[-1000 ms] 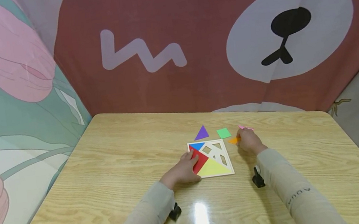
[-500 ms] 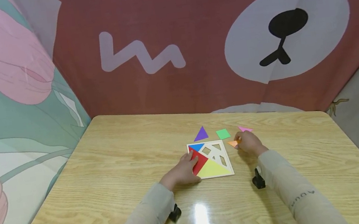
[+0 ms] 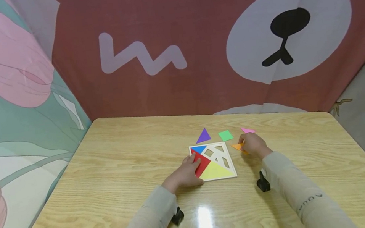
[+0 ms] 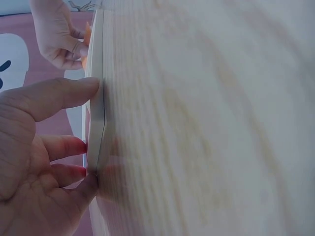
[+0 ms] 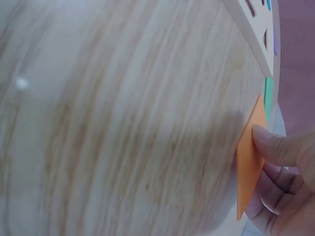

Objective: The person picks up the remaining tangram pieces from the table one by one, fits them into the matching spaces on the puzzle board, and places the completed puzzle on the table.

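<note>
Pinching the orange piece, the right grip has the white board just to its left, touched by the spread left grip.

Head view: illumination is even and moderately bright. A vertical white glare strip appears on the glossy, pale wood-grain table; a soft shadow lies left of the beige, printed fabric right sleeve. Left wrist view: hazy, cool cast; near wood grain out of focus. Right wrist view: small specular spot at left; diffuse shadow beside the flat, angular orange piece.
</note>
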A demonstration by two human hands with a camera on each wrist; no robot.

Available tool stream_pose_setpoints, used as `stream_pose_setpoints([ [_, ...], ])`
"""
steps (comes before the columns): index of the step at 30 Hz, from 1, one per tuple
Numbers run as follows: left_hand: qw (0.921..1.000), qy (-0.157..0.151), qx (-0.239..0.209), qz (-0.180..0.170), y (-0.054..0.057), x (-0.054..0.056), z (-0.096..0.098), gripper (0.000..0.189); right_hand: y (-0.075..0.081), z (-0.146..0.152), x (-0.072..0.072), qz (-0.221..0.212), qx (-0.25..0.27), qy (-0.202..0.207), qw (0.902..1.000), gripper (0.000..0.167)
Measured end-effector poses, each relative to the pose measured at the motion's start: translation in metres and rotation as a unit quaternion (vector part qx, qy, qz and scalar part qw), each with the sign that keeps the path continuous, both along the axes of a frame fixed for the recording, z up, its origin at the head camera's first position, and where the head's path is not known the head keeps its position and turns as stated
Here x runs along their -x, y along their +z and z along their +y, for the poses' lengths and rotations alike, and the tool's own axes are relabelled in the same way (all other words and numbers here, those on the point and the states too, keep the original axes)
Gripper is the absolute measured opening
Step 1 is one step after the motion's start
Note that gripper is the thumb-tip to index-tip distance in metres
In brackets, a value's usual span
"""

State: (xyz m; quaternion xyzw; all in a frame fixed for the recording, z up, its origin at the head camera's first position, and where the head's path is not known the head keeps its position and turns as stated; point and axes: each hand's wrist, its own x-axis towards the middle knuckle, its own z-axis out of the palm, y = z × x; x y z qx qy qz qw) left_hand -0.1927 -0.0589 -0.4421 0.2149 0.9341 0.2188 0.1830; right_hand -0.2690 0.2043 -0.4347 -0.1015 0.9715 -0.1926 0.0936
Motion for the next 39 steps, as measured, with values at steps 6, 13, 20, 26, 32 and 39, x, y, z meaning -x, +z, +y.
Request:
stream_pose_setpoints([
  [6, 1.0, 0.001, 0.0, -0.002, -0.002, -0.002, 0.0, 0.074, 0.002, 0.001, -0.007, 0.01, 0.016, -0.003, 0.9998, 0.01],
  [13, 1.0, -0.002, 0.0, -0.007, -0.003, -0.004, 0.0, 0.075, 0.001, 0.001, -0.012, 0.002, 0.028, -0.01, 0.9996, 0.005],
  [20, 1.0, -0.009, 0.0, 0.001, -0.002, -0.003, 0.0, 0.074, 0.001, 0.002, -0.013, 0.012, 0.039, -0.01, 0.9991, 0.006],
  [26, 1.0, -0.006, 0.002, 0.001, -0.001, -0.002, -0.001, 0.074, 0.0, 0.0, -0.013, -0.009, 0.103, -0.043, 0.9937, 0.005],
  [32, 1.0, -0.007, 0.003, 0.0, -0.001, -0.001, -0.001, 0.074, -0.003, -0.004, -0.015, -0.067, 0.179, -0.087, 0.9777, 0.006],
  [39, 1.0, -0.004, 0.005, -0.001, -0.002, 0.0, 0.0, 0.075, -0.001, -0.012, -0.015, -0.081, 0.201, -0.106, 0.9705, 0.005],
])
